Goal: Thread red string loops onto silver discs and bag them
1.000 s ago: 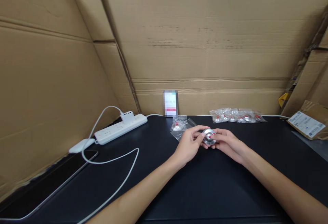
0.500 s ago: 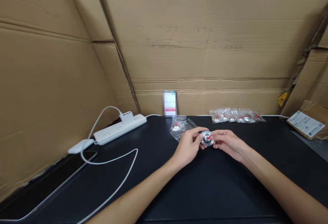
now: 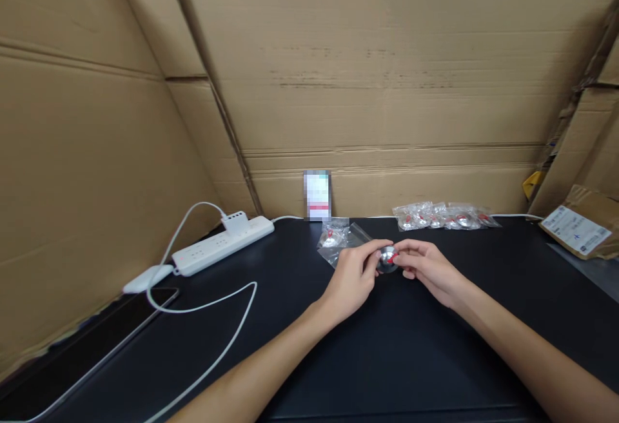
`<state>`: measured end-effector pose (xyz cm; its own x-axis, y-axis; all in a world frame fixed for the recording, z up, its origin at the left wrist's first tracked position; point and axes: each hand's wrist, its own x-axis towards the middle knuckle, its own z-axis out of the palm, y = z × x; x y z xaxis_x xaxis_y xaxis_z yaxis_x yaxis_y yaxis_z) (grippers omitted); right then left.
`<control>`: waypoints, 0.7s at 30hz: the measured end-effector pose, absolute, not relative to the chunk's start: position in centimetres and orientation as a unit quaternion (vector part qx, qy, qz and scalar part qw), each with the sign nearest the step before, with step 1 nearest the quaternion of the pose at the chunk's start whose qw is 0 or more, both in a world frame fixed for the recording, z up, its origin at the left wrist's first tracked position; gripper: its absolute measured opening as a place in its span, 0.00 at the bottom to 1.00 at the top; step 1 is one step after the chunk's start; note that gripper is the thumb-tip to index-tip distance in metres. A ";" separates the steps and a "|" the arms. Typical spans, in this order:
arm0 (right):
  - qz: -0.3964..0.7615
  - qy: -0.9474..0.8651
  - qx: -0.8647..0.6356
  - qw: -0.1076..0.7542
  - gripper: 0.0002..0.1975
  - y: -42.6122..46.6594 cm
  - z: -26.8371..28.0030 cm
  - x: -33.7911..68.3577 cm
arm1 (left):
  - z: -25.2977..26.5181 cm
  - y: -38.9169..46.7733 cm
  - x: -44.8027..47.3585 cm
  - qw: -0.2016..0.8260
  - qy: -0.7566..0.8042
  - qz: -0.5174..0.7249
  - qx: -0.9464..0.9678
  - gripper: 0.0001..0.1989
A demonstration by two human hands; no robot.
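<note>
Near the middle of the black table, a small round shiny metal piece (image 3: 387, 259) with a red part is held between my two hands. My left hand (image 3: 355, 275) grips its left edge, with thumb in front and fingers around the rim. On the other side, my right hand (image 3: 428, 267) pinches the red part between thumb and fingertips. Just behind the left hand lies a clear plastic bag (image 3: 337, 236) with a similar metal and red piece in it. The exact kind of the held piece is too small to tell.
Several bagged metal pieces (image 3: 445, 216) lie in a row at the back. A phone (image 3: 317, 196) leans on the cardboard wall (image 3: 387, 100). At left are a power strip (image 3: 222, 247), a white cable (image 3: 242, 326) and a dark tablet (image 3: 87, 352); a labelled package (image 3: 578, 226) sits at right.
The metal piece has turned, so its face shows at a different angle. The right fingers have shifted slightly around the red part. The whole view has moved a little.
</note>
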<state>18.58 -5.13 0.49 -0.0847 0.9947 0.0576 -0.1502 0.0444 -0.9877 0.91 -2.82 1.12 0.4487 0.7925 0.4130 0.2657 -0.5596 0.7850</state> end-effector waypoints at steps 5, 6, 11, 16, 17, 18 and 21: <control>0.467 -0.531 -0.465 0.533 0.11 -5.1 0.4 18.3 | 1.2 -2.8 0.9 0.317 0.334 0.407 0.789 0.16; 0.467 -0.526 -0.474 0.530 0.11 -5.1 0.5 18.3 | 1.1 -2.7 0.9 0.315 0.335 0.407 0.790 0.16; 0.499 -0.504 -0.474 0.523 0.09 -5.1 0.6 18.5 | 0.7 -2.4 1.1 0.345 0.343 0.402 0.775 0.17; 0.554 -0.468 -0.434 0.534 0.10 -4.9 0.6 18.9 | 0.7 -2.3 1.2 0.410 0.338 0.414 0.740 0.19; 0.562 -0.461 -0.430 0.536 0.10 -4.9 0.5 19.0 | 0.7 -2.4 1.2 0.412 0.335 0.410 0.742 0.19; 0.569 -0.453 -0.426 0.537 0.10 -4.9 0.4 19.0 | 0.8 -2.4 1.2 0.407 0.332 0.404 0.749 0.19; 0.574 -0.444 -0.423 0.542 0.10 -4.7 0.2 19.1 | 1.1 -2.8 1.0 0.337 0.328 0.379 0.797 0.24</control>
<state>19.15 -4.75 0.20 -0.0544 0.9985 -0.0039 -0.2473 -0.0173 -0.9688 1.01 -2.84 1.10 0.4972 0.7781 0.3839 0.2669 -0.5582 0.7856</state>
